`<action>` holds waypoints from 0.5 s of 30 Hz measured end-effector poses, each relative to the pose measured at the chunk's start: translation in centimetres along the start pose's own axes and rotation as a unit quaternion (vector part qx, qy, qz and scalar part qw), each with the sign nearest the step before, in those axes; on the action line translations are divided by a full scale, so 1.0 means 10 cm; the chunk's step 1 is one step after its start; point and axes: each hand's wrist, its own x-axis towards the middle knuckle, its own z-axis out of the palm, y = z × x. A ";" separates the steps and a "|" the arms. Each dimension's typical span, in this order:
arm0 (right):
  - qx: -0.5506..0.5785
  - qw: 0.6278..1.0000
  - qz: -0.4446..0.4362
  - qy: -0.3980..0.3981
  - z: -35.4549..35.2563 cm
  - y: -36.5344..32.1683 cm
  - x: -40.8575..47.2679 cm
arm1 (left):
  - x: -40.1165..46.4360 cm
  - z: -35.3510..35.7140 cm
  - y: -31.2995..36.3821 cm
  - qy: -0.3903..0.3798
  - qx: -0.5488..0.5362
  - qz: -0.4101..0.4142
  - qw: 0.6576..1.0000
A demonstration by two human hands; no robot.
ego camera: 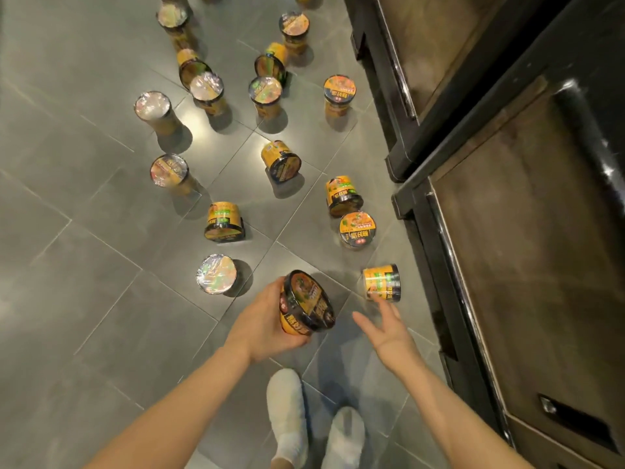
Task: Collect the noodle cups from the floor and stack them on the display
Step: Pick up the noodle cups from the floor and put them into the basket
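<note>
Beside the dark display cabinet (pixel 527 231), on the grey tiled floor (pixel 84 231), noodle cups are scattered well out from its base, some upright with their film lids catching the light, some tipped on their sides. The person's left hand (pixel 267 319) has one cup (pixel 306 302) lifted off the floor, fingers and thumb curled round its lower body so the lid tilts toward the cabinet. The right hand (pixel 389 328) is spread, fingers apart and holding nothing, reaching at the sideways cup (pixel 381 282) that lies nearest the cabinet's foot. Two white shoes (pixel 314 421) stand just below the hands. From how easily one hand carries a cup, I would guess they are light, with thin, slightly yielding walls under glossy shrink-wrap that may slip a little. The stiff black rim band looks the surest place to take hold, or a wrap round the tapered body; a hard squeeze mid-wall could dent it, and fingertips pressed on the lid film might puncture it. The sideways one near the cabinet may roll if only nudged, so closing round its body from above seems safest.
</note>
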 end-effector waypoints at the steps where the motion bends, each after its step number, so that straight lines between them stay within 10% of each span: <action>1: -0.008 1.000 0.010 0.014 -0.08 0.04 0.06 | 0.09 -0.03 -0.01 -0.001 0.001 -0.002 1.000; 15: -0.140 0.988 0.063 0.018 -0.75 0.15 0.92 | 1.26 -0.09 0.38 0.000 0.047 -0.014 0.999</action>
